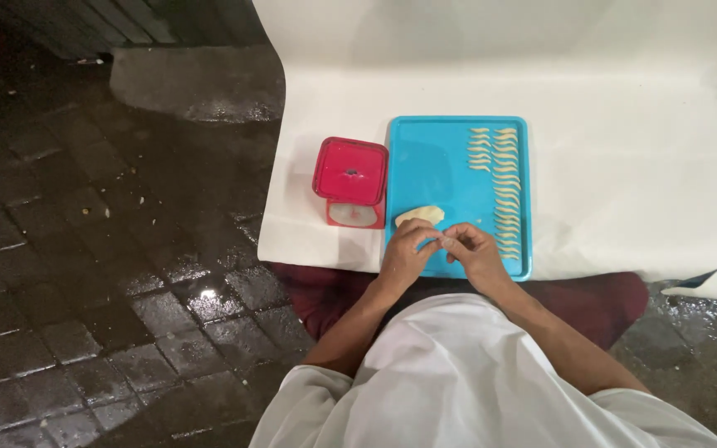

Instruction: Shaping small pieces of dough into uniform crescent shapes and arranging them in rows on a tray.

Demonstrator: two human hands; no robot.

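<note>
While I watch from the head camera, two bare hands meet over the near edge of one blue tray (425, 158). My view shows the left hand (406, 251) and right hand (476, 251) with fingertips pinched together on one tiny bit of dough (443, 241). One pale dough lump (419, 216) lies on the tray just beyond the left hand. Two columns of small shaped dough pieces (495, 187), too small to count exactly, run along the tray's right side. One red kitchen scale (350, 178) sits just left of the tray.

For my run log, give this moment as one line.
hands: left hand and right hand pinch small dough piece | tray: dough lump, shaped strips | beside: red scale
</note>
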